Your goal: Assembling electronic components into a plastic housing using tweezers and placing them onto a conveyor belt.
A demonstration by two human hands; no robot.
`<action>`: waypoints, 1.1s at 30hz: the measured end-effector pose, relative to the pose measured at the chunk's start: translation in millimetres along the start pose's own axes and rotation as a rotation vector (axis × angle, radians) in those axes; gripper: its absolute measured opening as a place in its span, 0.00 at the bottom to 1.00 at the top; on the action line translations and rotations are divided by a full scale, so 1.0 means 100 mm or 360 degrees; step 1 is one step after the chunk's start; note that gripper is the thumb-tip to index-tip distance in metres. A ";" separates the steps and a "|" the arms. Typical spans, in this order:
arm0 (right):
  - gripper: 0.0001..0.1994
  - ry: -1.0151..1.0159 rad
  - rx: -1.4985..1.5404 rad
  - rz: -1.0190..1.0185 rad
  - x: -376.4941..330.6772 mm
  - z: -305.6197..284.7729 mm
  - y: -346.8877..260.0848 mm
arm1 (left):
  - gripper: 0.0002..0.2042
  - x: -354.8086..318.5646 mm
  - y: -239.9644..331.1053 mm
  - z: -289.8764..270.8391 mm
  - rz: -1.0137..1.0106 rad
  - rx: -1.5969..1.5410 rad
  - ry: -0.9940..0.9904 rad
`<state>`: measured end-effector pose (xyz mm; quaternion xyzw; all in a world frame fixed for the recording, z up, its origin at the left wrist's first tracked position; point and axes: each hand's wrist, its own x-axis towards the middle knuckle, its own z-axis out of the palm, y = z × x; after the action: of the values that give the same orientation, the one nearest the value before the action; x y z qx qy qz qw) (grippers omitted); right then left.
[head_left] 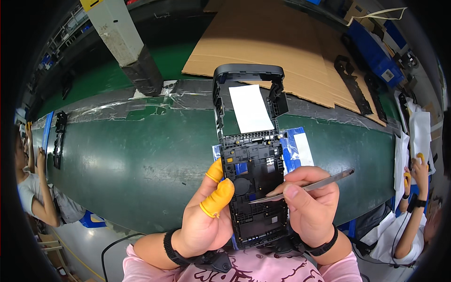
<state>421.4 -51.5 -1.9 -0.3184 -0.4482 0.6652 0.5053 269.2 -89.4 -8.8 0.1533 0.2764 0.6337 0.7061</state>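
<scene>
My left hand [209, 211], with yellow finger cots on the thumb and a finger, grips the left edge of a black plastic housing [256, 174]. The housing is long, with an open frame at its far end and ribs, clips and small brass-coloured spots on its inner face. In my right hand [312, 202] is a pair of metal tweezers [324, 182], held between thumb and fingers. Their tips point left and lie over the housing's middle, beside a small blue patch; whether they touch it, I cannot tell. The right hand's other fingers are near the housing's right edge.
A white paper [251, 108] shows through the open frame. Blue-and-white film [298, 148] lies beneath the housing on the green table [117, 155]. Cardboard [263, 42] lies beyond, with black plastic parts [352, 84] and a blue bin [376, 54]. Co-workers sit at left and right.
</scene>
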 end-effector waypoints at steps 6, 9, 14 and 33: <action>0.08 -0.0011 -0.0012 0.0010 0.00 -0.02 0.00 | 0.20 -0.01 -0.03 0.02 0.0017 -0.0007 0.0043; 0.08 -0.0026 -0.0037 -0.0008 0.00 -0.02 0.00 | 0.20 -0.02 -0.02 0.03 0.0011 -0.0012 0.0028; 0.09 0.0004 -0.0056 -0.0035 0.02 0.02 -0.01 | 0.21 0.00 0.02 -0.01 -0.0040 -0.0175 -0.0077; 0.09 0.0711 0.0202 -0.0466 -0.35 -1.23 -0.51 | 0.15 0.77 3.13 -2.63 0.1077 0.1381 0.0630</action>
<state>559.4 -46.6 -4.5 -0.3565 -0.3244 0.5251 0.7014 -134.5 -2.5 -56.9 0.3868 0.5730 0.6695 0.2719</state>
